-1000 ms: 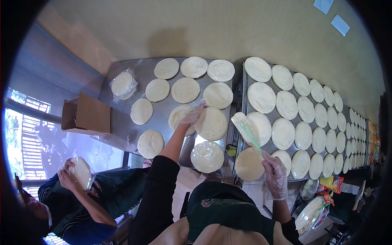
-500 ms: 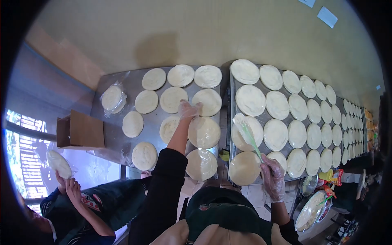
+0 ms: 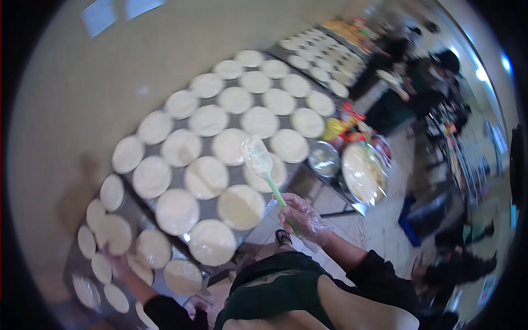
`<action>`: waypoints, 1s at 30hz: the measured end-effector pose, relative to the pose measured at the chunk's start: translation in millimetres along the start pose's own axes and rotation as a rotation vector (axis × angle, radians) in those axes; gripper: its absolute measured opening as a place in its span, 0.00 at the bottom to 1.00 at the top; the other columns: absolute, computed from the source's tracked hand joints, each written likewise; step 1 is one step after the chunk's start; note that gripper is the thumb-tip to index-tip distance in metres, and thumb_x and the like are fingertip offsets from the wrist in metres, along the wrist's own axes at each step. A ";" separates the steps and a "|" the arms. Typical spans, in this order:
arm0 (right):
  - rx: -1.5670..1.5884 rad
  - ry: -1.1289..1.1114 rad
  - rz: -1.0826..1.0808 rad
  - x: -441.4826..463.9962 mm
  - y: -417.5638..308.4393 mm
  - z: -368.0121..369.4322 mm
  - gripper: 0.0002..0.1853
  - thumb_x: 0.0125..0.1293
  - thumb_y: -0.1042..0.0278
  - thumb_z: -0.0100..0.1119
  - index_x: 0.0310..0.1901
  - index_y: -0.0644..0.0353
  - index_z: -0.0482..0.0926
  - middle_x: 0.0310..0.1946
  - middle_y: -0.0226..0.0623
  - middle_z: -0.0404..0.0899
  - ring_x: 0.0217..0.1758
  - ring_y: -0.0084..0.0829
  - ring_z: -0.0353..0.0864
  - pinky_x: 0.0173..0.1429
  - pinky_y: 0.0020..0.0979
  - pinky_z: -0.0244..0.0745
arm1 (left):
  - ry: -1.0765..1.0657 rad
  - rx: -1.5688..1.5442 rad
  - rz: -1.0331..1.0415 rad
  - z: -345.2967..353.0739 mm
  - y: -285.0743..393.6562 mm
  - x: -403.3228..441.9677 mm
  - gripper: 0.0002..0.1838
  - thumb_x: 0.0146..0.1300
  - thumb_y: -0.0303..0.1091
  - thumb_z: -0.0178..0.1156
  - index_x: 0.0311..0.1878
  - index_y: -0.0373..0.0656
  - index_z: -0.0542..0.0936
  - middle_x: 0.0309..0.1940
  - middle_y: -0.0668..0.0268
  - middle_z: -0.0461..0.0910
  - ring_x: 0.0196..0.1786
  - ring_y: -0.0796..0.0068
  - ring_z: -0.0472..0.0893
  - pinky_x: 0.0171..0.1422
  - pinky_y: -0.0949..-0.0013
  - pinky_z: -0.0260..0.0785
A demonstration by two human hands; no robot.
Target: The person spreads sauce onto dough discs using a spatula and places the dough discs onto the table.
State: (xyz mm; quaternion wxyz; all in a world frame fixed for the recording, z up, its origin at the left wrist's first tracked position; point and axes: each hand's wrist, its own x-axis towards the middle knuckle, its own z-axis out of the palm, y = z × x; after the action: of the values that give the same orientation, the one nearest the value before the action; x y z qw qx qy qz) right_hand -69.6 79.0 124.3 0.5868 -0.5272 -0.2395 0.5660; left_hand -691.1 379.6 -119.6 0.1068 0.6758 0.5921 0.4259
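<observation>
My right hand (image 3: 303, 219), in a clear plastic glove, is closed round the green handle of a spatula (image 3: 258, 157). Its pale blade points up in front of rows of flat, round dough bases (image 3: 212, 121) on a metal table. At the lower left, my gloved left hand (image 3: 117, 261) grips the near edge of a dough round (image 3: 114, 232), which overlaps its neighbours and looks raised off the table. Motion blurs those fingers.
Beside the table on the right stand a large bowl of pale shredded food (image 3: 364, 173), a smaller metal bowl (image 3: 324, 158) and red and yellow packets (image 3: 347, 124). Several people work at the upper right. Paper sheets (image 3: 100, 17) hang on the wall.
The view has swung to the right and tilted. My left hand has taken hold of a dough round. The spatula stays in my right hand.
</observation>
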 end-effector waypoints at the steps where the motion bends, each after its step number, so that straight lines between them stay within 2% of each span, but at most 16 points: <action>1: -0.004 0.049 0.000 -12.0 -2.9 -21.9 0.25 0.75 0.62 0.55 0.68 0.61 0.64 0.34 0.34 0.76 0.25 0.19 0.73 0.29 0.22 0.71 | 0.072 -0.511 -0.341 -9.9 -14.8 3.4 0.36 0.56 0.34 0.66 0.69 0.39 0.68 0.69 0.52 0.67 0.68 0.52 0.72 0.74 0.50 0.64; 2: 0.009 0.077 -0.015 -28.7 -4.9 -47.1 0.25 0.75 0.62 0.55 0.68 0.61 0.64 0.34 0.34 0.76 0.25 0.19 0.73 0.29 0.22 0.71 | 0.046 -0.522 -0.322 -17.5 51.0 -26.7 0.36 0.56 0.34 0.66 0.69 0.39 0.68 0.69 0.52 0.67 0.68 0.52 0.72 0.74 0.50 0.64; 3: -0.103 0.190 -0.039 -48.4 -8.1 -77.7 0.26 0.76 0.60 0.55 0.69 0.61 0.64 0.36 0.34 0.78 0.27 0.19 0.74 0.31 0.23 0.73 | 0.547 -1.167 -0.733 -17.7 182.3 3.6 0.35 0.62 0.38 0.63 0.71 0.38 0.66 0.74 0.52 0.62 0.73 0.49 0.66 0.78 0.47 0.57; 4: -0.216 0.298 -0.055 -67.6 -9.9 -109.6 0.26 0.76 0.59 0.55 0.70 0.61 0.64 0.38 0.35 0.79 0.29 0.19 0.75 0.33 0.23 0.74 | 0.529 -1.165 -0.730 -9.2 189.3 0.8 0.35 0.62 0.38 0.63 0.71 0.38 0.66 0.74 0.52 0.62 0.73 0.49 0.66 0.78 0.47 0.57; 9: -0.414 0.552 -0.133 -164.5 -18.0 -282.3 0.20 0.76 0.65 0.53 0.66 0.59 0.72 0.34 0.28 0.76 0.30 0.18 0.71 0.33 0.23 0.70 | 0.240 -1.537 -0.858 54.1 281.7 -27.2 0.33 0.65 0.43 0.59 0.71 0.40 0.66 0.74 0.53 0.62 0.73 0.49 0.65 0.78 0.44 0.56; 11: -0.918 0.616 -0.181 -189.0 -10.0 -362.8 0.18 0.76 0.69 0.52 0.64 0.55 0.75 0.34 0.33 0.79 0.31 0.25 0.77 0.35 0.30 0.75 | 0.122 -1.682 -0.905 88.6 355.3 -66.5 0.33 0.66 0.45 0.58 0.71 0.40 0.67 0.74 0.54 0.63 0.73 0.49 0.65 0.78 0.43 0.55; 12: -0.910 0.615 -0.173 -197.9 -17.8 -382.9 0.18 0.76 0.69 0.52 0.64 0.55 0.75 0.34 0.33 0.79 0.31 0.25 0.77 0.35 0.30 0.75 | 0.060 -1.749 -0.930 107.0 386.5 -75.2 0.33 0.66 0.47 0.57 0.71 0.41 0.67 0.74 0.54 0.63 0.73 0.49 0.65 0.78 0.43 0.55; 14: -1.544 0.471 -0.200 -215.0 -31.2 -416.8 0.18 0.75 0.70 0.50 0.64 0.51 0.76 0.36 0.42 0.82 0.36 0.37 0.83 0.40 0.38 0.78 | -0.076 -1.868 -0.987 163.2 478.2 -90.7 0.32 0.67 0.49 0.55 0.71 0.41 0.67 0.74 0.54 0.63 0.73 0.48 0.65 0.78 0.42 0.55; 15: -1.528 0.468 -0.183 -216.1 -29.9 -430.1 0.18 0.75 0.70 0.50 0.64 0.51 0.76 0.36 0.42 0.82 0.36 0.37 0.83 0.40 0.38 0.78 | -0.147 -1.921 -1.020 193.4 543.5 -113.1 0.32 0.68 0.50 0.54 0.71 0.42 0.67 0.74 0.55 0.63 0.73 0.48 0.65 0.78 0.42 0.55; 17: -1.770 0.399 0.292 -207.9 -24.3 -445.2 0.16 0.74 0.67 0.48 0.61 0.49 0.78 0.37 0.48 0.82 0.39 0.43 0.85 0.41 0.41 0.80 | -0.282 -2.030 -1.081 223.4 618.5 -155.8 0.32 0.69 0.52 0.53 0.70 0.42 0.68 0.73 0.55 0.63 0.73 0.48 0.65 0.77 0.41 0.55; 19: -1.802 0.345 0.172 -195.7 -6.0 -464.3 0.14 0.74 0.66 0.48 0.57 0.50 0.79 0.36 0.47 0.82 0.37 0.43 0.84 0.39 0.42 0.80 | -0.410 -2.150 -1.134 249.0 668.7 -187.0 0.32 0.70 0.54 0.51 0.70 0.43 0.68 0.73 0.55 0.63 0.72 0.48 0.65 0.77 0.40 0.54; 20: -1.836 0.299 0.048 -188.5 6.3 -473.0 0.13 0.73 0.65 0.48 0.53 0.52 0.80 0.34 0.46 0.81 0.36 0.43 0.84 0.38 0.42 0.80 | -0.474 -2.208 -1.162 252.2 684.2 -209.3 0.32 0.70 0.55 0.51 0.70 0.43 0.68 0.73 0.56 0.63 0.72 0.48 0.65 0.77 0.39 0.54; 22: -1.870 0.284 0.048 -168.7 30.2 -490.1 0.10 0.73 0.66 0.48 0.49 0.53 0.79 0.34 0.45 0.81 0.34 0.43 0.84 0.36 0.42 0.80 | -0.536 -2.245 -1.200 266.9 685.8 -231.5 0.33 0.71 0.56 0.50 0.70 0.44 0.68 0.73 0.56 0.63 0.72 0.48 0.65 0.77 0.39 0.54; 24: -1.867 0.269 -0.090 -156.0 50.5 -510.3 0.07 0.70 0.68 0.51 0.41 0.58 0.79 0.31 0.45 0.81 0.30 0.43 0.84 0.33 0.42 0.79 | -0.843 -2.192 -1.048 297.0 677.6 -264.0 0.35 0.70 0.58 0.50 0.74 0.48 0.65 0.78 0.58 0.55 0.77 0.47 0.58 0.79 0.36 0.47; 27: -1.928 0.259 -0.091 -152.8 48.9 -512.3 0.07 0.66 0.69 0.54 0.37 0.61 0.79 0.27 0.46 0.80 0.29 0.43 0.84 0.32 0.42 0.79 | -0.982 -2.150 -1.277 304.6 669.3 -296.9 0.33 0.72 0.59 0.45 0.76 0.56 0.63 0.79 0.66 0.57 0.79 0.52 0.56 0.80 0.37 0.43; 30: -1.972 0.208 0.009 -157.0 48.7 -520.8 0.07 0.62 0.69 0.56 0.34 0.62 0.80 0.25 0.46 0.80 0.28 0.44 0.84 0.32 0.40 0.80 | -1.021 -2.111 -1.248 304.9 658.6 -318.3 0.34 0.72 0.60 0.43 0.77 0.57 0.62 0.79 0.66 0.56 0.79 0.52 0.55 0.80 0.37 0.41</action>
State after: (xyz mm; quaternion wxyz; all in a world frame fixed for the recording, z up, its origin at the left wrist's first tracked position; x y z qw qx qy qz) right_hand 329.2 -255.6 -41.0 -0.0987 -0.8276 -0.5486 0.0663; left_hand 10.5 23.8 -22.7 0.9621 -0.0311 0.0821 0.2581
